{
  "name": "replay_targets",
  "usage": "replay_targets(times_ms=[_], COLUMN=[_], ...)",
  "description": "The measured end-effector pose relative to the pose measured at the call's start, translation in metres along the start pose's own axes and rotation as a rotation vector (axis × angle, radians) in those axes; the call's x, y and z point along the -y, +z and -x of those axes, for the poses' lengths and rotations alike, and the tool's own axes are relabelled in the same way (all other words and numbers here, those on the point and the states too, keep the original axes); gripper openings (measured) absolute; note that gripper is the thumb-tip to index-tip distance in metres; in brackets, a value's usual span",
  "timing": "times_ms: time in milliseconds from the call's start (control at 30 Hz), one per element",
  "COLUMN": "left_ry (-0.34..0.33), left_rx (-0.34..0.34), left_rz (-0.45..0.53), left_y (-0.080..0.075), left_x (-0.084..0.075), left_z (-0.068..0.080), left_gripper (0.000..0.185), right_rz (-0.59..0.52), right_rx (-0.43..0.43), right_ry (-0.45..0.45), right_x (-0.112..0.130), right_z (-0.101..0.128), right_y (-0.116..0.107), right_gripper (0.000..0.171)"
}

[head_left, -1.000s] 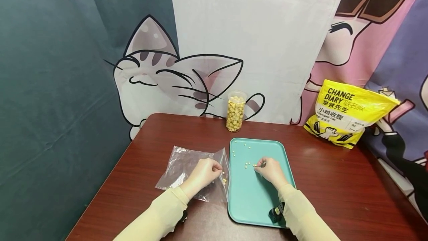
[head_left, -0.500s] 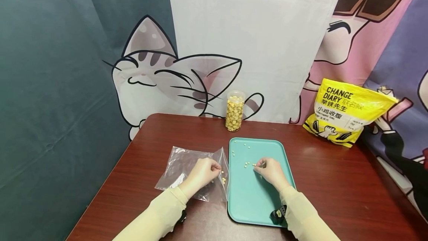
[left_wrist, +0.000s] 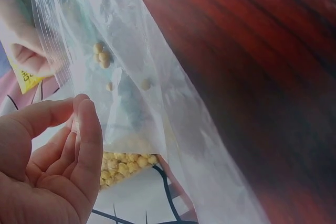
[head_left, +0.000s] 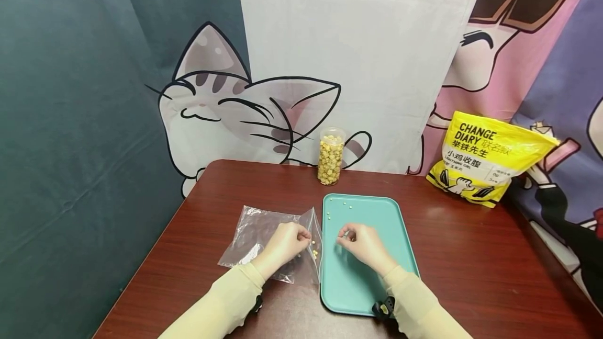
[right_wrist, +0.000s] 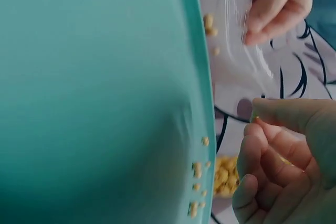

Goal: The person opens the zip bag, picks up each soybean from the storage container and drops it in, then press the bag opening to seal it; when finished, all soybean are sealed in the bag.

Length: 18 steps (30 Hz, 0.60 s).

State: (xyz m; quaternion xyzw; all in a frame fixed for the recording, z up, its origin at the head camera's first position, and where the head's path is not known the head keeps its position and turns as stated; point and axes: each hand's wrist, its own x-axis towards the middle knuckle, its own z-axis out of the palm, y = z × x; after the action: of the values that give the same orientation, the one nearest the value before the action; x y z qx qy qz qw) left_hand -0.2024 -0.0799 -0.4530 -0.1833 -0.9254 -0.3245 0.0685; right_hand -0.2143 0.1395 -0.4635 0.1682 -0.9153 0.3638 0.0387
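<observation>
My left hand [head_left: 287, 240] pinches the open edge of a clear zip bag [head_left: 259, 226] lying on the table. In the left wrist view several soybeans [left_wrist: 102, 57] show through the bag's plastic. My right hand [head_left: 366, 246] is over the turquoise tray [head_left: 360, 289], close to the bag's mouth, its thumb and forefinger pinched together. Between those fingertips in the right wrist view a bit of yellow shows, a soybean [right_wrist: 256, 119] mostly covered by the fingers. More soybeans [head_left: 329, 215] lie loose at the tray's far left. The right hand hides part of the tray's middle.
Behind the tray stands a clear plastic jar [head_left: 331, 158] of yellow popcorn-like pieces. A yellow snack bag [head_left: 487, 161] leans against the printed backdrop at the back right. Everything rests on a dark red-brown table [head_left: 188, 276].
My right hand has lifted from the beans mid-tray and moved left toward the bag, fingertips still pinched. The left hand keeps its grip on the bag.
</observation>
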Motion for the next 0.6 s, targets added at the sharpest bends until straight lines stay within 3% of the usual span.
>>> replay_targets(times_ms=[267,600], left_ry=[-0.008,0.002], left_rx=[0.011,0.012], left_rz=[0.007,0.000], left_y=[0.000,0.000], left_x=[-0.002,-0.003], left_z=[0.001,0.001], left_gripper=[0.007,0.008], right_rz=[-0.064,-0.105], right_rx=[0.024,0.060], right_ry=[-0.174,-0.139], right_x=[0.016,0.015], right_z=[0.001,0.002], right_y=[0.011,0.011], right_gripper=[0.009,0.008])
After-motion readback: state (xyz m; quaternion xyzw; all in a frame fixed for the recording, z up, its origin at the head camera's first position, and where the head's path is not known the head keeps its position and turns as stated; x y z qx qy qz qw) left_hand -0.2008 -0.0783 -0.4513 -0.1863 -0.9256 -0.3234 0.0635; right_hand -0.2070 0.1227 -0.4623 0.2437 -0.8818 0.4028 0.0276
